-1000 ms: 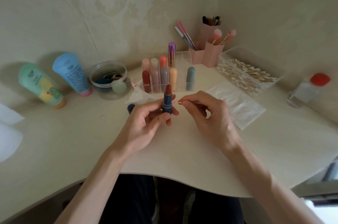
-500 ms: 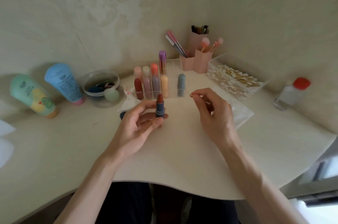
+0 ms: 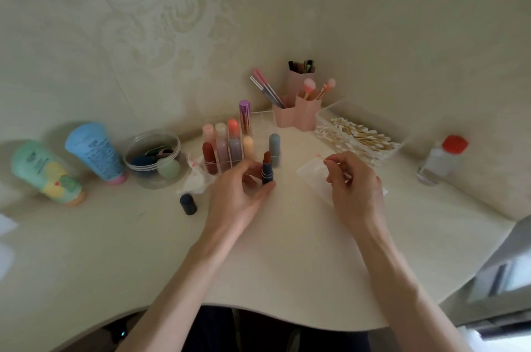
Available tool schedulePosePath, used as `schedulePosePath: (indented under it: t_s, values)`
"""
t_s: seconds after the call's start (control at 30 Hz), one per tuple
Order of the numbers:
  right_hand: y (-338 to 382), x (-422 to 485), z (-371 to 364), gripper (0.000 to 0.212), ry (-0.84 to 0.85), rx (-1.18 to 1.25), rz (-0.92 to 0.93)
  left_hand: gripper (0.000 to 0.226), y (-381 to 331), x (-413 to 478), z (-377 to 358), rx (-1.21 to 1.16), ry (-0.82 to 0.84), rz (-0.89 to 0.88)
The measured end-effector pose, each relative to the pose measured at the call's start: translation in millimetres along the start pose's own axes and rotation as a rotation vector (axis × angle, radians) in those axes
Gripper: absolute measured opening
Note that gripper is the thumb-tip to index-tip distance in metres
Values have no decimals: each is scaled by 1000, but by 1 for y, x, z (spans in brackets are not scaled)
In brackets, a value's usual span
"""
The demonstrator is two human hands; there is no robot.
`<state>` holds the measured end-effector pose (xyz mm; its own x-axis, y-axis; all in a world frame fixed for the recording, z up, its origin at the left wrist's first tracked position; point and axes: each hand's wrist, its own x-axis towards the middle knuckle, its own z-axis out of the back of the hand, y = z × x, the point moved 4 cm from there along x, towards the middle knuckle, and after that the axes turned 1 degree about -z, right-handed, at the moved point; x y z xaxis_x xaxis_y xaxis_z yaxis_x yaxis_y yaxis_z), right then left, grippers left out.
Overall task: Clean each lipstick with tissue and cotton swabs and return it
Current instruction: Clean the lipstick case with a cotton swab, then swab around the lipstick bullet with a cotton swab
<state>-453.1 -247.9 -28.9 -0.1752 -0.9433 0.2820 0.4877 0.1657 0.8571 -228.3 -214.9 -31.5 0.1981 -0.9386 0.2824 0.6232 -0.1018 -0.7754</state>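
Open lipstick [image 3: 267,167]: navy tube, dark red bullet exposed, upright, held above the table in front of the clear organizer [image 3: 260,113]. The left hand [image 3: 241,193] grips the tube's lower part between thumb and curled fingers. Whether the base touches the surface cannot be told.

The right hand [image 3: 353,185] pinches a cotton swab [image 3: 321,157] between thumb and forefinger, its reddened tip pointing up and left. The hand hangs over a flat white tissue sheet [image 3: 311,175].

The navy cap [image 3: 188,203] stands on the table, left of the left hand. A crumpled, red-stained tissue [image 3: 196,176] lies just behind it, beside the organizer, whose front compartments hold capped lipsticks.

Surface: pale cream table [image 3: 287,251] with a curved front edge, set in a corner of patterned wallpaper [image 3: 172,21]. At the back, a swab box [image 3: 356,139], a pink brush holder [image 3: 298,113] and a red-capped bottle [image 3: 441,162]. At the left, a round clear tub [image 3: 153,159], a blue tube [image 3: 96,150] and a green tube [image 3: 46,173].

Change: a second ago the swab tip met the lipstick. The hands are now well apart, the right one moved rightward, and the cap is fully exposed.
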Motion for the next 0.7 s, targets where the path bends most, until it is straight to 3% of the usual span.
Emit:
schedulePosePath:
  t_s: [0.7]
  values:
    - [8, -10, -2, 8, 69, 0, -40, 32, -7, 2, -9, 181, -63, -17]
